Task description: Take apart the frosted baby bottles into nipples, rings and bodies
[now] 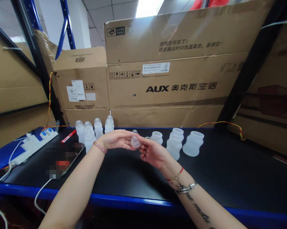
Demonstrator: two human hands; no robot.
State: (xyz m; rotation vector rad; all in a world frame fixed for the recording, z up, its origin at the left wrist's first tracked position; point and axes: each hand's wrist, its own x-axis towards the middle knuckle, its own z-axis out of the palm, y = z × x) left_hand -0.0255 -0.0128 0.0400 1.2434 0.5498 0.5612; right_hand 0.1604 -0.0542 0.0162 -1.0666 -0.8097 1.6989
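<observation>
A small clear dome-shaped cap (136, 142) is held above the tabletop between my two hands. My right hand (154, 152) pinches its right side with thumb and forefinger, the other fingers curled in. From the left, my left hand (117, 139) grips it at the fingertips, its fingers long and nearly straight. Behind my hands, another clear domed piece (134, 131) shows only in part. Translucent white bottles with domed tops (89, 138) stand upright in a group to the left. Open-topped translucent bottles (193, 143) stand to the right, near my right hand.
On the black tabletop (229, 171) lie a phone-like device (73, 159) with a white cable, a red marker (68, 136) and a white power strip (35, 148). Cardboard boxes (181, 108) wall off the back. Black rack posts (243, 63) flank both sides, and a red-yellow wire trails at right.
</observation>
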